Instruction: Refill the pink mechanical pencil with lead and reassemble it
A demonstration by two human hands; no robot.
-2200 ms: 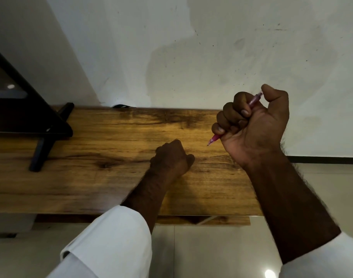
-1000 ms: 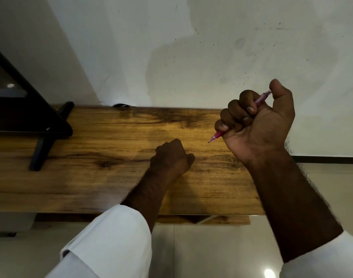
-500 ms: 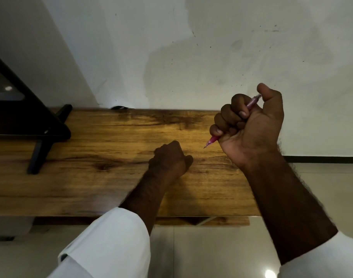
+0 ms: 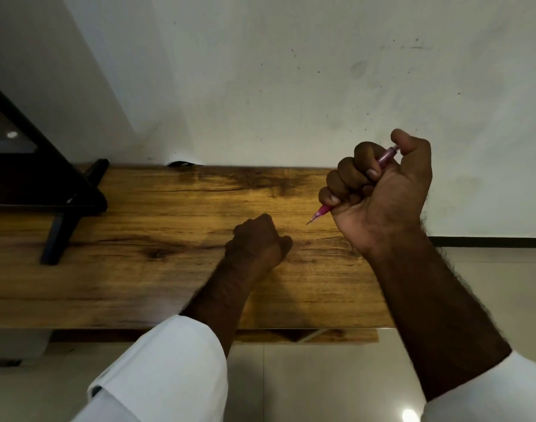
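Observation:
My right hand [image 4: 382,193] is raised above the right part of the wooden table [image 4: 157,239], fist closed around the pink mechanical pencil [image 4: 321,211]. The pencil slants through the fist, its pointed tip sticking out below the little finger toward the lower left, with a thin dark lead showing. My thumb presses on the pencil's top end [image 4: 393,151]. My left hand [image 4: 257,242] rests on the table as a closed fist in the middle; I cannot see whether anything is inside it.
A black stand with angled legs [image 4: 59,208] occupies the table's left end. A white wall rises behind the table's far edge. The table's near edge runs above a pale tiled floor [image 4: 321,376].
My right thumb has risen and come back down on the pencil's top end. A thin lead now shows at the tip. The left fist has stayed put.

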